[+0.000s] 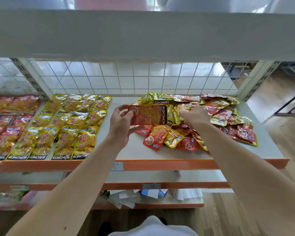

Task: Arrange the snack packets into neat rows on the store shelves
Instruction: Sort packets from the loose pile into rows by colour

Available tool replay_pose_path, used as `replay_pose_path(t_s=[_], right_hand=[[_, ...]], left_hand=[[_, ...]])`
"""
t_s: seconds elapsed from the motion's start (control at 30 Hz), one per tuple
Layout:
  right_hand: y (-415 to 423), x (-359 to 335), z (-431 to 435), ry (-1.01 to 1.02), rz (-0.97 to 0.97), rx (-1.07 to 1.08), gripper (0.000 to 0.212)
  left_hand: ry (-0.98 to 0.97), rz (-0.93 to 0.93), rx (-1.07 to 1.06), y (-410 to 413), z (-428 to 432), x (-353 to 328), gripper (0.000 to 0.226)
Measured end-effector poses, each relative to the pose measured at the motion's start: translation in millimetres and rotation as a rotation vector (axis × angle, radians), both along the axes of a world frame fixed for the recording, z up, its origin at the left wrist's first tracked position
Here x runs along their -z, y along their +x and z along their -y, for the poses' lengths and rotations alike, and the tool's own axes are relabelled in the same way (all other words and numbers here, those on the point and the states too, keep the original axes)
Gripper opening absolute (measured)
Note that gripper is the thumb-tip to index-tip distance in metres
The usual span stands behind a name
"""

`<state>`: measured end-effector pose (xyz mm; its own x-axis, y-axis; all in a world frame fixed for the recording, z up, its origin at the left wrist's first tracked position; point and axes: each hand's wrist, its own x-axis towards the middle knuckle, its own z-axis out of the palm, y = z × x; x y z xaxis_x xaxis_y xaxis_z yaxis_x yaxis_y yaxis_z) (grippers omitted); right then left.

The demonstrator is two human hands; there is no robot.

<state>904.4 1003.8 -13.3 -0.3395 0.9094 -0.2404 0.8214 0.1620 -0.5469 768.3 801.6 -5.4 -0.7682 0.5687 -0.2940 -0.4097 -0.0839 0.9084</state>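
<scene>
Reaching over a white store shelf [143,152] with an orange front edge, a person works with both bare arms. The left hand [121,124] has its fingers curled round the left end of an orange Konchew packet [147,114]. It holds the packet sideways and lifted above the shelf, at the near left edge of a loose pile of packets [216,116]. The right hand [195,114] rests on that pile of mixed red and yellow packets at the shelf's right, with its fingers bent down among them. Whether it grips one cannot be told. On the left, yellow packets [66,126] lie in neat overlapping rows, and red packets [7,121] lie in rows beside them. A white wire grid [126,77] backs the shelf.
</scene>
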Motion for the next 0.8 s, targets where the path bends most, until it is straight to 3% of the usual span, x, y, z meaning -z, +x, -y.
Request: replay_pose_path(t_s=[0.13,0.23,0.3,0.4,0.53,0.7,0.8], right_hand=[[-3,6,-10,-0.111,-0.075,0.090,0.022],[-3,5,-10,-0.233,-0.252,0.200,0.011],[1,4,-10,-0.263,-0.383,0.225,0.016],[18,-6,1,-0.202,-0.493,0.114,0.027],[49,-20,28,-0.280,-0.670,-0.030,0.007],[53,-25,61,-0.600,-1.033,-0.028,0.032],[46,-20,74,-0.666,-1.091,-0.075,0.046]], left_hand=[[0.027,0.057,-0.016,0,15,5,0.022],[0.039,0.119,-0.112,1,23,8,0.020],[0.048,0.169,-0.144,1,26,9,0.017],[0.121,0.234,-0.139,-2,30,11,0.016],[0.234,0.234,-0.093,-3,34,10,0.027],[0.229,0.187,-0.009,-3,40,7,0.060],[0.167,0.160,0.055,-2,45,4,0.051]])
